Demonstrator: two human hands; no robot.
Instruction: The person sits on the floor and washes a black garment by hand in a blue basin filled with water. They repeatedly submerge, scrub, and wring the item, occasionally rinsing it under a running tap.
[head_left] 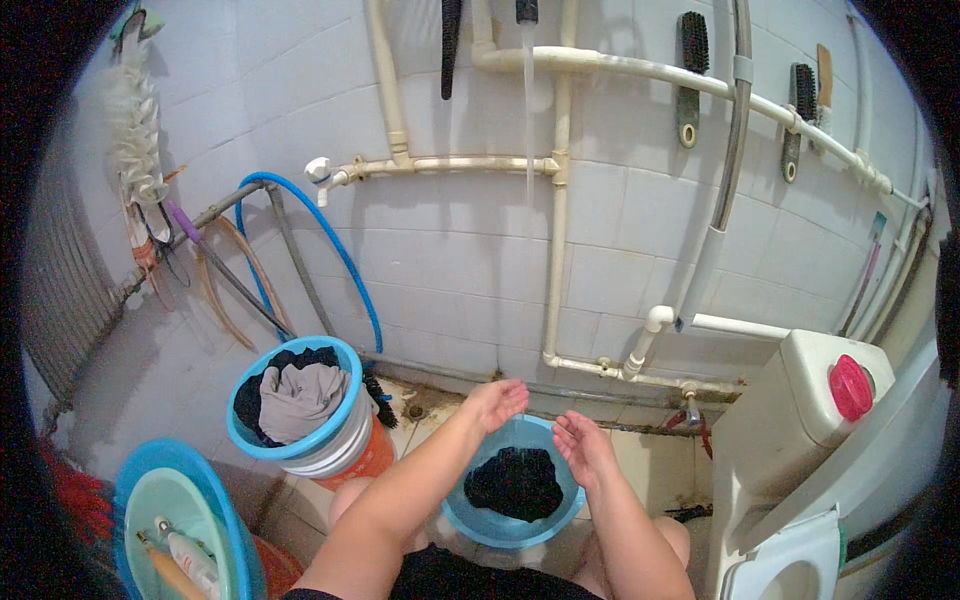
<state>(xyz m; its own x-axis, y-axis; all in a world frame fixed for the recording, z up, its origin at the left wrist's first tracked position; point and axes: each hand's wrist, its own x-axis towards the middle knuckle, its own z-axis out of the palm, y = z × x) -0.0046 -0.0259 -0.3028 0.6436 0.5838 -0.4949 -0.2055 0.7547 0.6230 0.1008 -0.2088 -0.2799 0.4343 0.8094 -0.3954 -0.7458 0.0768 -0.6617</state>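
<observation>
A light blue basin point(470, 522) stands on the floor in front of me, between my legs. Inside it lies a dark, bunched-up cloth point(515, 484). My left hand point(497, 404) is held over the basin's far left rim, fingers stretched and nothing in it. Over the right rim is my right hand point(586, 446), its fingers also extended and holding nothing. The palms face roughly toward each other, apart. From a dark tap point(527, 12) at the top, a thin water stream point(529, 90) falls in front of the wall.
Left, a blue tub point(352, 385) holding grey and black clothes tops an orange bucket point(350, 458). Nearer, a green bowl point(133, 515) with a bottle sits in another blue basin point(125, 470). A white jerrycan point(800, 400) with a red cap stands right. Brushes point(690, 80) hang on wall pipes.
</observation>
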